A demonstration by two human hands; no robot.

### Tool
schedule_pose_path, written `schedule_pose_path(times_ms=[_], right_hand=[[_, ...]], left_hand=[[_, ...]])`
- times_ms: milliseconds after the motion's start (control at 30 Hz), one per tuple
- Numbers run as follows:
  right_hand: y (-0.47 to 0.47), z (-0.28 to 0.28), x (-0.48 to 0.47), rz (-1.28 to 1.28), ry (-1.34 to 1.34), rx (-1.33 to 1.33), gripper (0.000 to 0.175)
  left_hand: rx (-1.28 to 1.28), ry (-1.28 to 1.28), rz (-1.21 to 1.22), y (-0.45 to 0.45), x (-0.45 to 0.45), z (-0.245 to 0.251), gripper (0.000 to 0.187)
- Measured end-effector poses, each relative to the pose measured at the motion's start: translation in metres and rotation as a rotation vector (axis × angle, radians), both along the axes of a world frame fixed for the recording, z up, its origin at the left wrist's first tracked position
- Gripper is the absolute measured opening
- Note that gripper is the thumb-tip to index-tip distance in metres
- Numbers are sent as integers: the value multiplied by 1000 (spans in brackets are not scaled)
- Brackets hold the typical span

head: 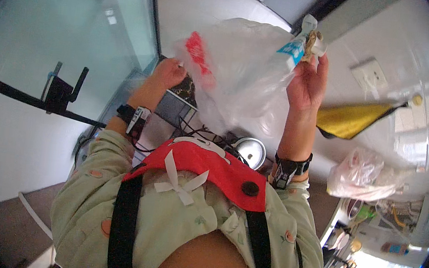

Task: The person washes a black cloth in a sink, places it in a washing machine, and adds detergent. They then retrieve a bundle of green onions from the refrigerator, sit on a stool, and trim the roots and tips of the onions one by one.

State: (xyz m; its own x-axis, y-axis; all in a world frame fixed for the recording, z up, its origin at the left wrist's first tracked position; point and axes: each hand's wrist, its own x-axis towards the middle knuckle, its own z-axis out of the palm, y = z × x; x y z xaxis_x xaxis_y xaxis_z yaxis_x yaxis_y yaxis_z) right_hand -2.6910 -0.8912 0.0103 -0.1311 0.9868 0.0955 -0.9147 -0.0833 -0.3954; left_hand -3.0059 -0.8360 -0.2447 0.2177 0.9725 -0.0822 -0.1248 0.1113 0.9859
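A large translucent plastic bag [245,77] with a red printed patch spreads between my raised hands in front of a white wall. My left hand [169,73] pinches the bag's left edge near the red print. At the upper right my right hand [309,83] has its fingers raised around a bunched white part of plastic with blue print [292,51]. A piece of brown twine [310,45] lies at these fingertips, beside a clear, shiny piece. What the fingertips press on is partly hidden. Below the bag, a round silver metal vessel or lid [250,153] shows.
A yellow cloth [355,118] hangs on the wall at right, below a wall socket [369,76]. Another plastic bag [366,176] hangs further down. A glass panel [72,16] stands at left, with a black antenna device [59,93] by its dark edge. Dark cables lie near my apron.
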Motion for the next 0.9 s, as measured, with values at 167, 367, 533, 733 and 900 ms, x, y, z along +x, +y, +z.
schedule_pose_path(times_ms=[167, 367, 533, 733, 900], right_hand=[[74, -4, -54, 12, -58, -73, 23], [161, -14, -117, 290, -37, -209, 25], [271, -24, -130, 183, 12, -198, 32], [457, -28, -53, -280, 238, -133, 34], [569, -48, -32, -308, 226, -221, 27]], left_hand=[[-379, -729, 123, -40, -11, 27, 46], [777, 558, 306, 17, 3, 62, 88], [1021, 719, 441, 127, 6, 51, 49], [-260, -534, 425, 266, -29, 60, 28], [-299, -499, 352, 323, -60, 51, 33]])
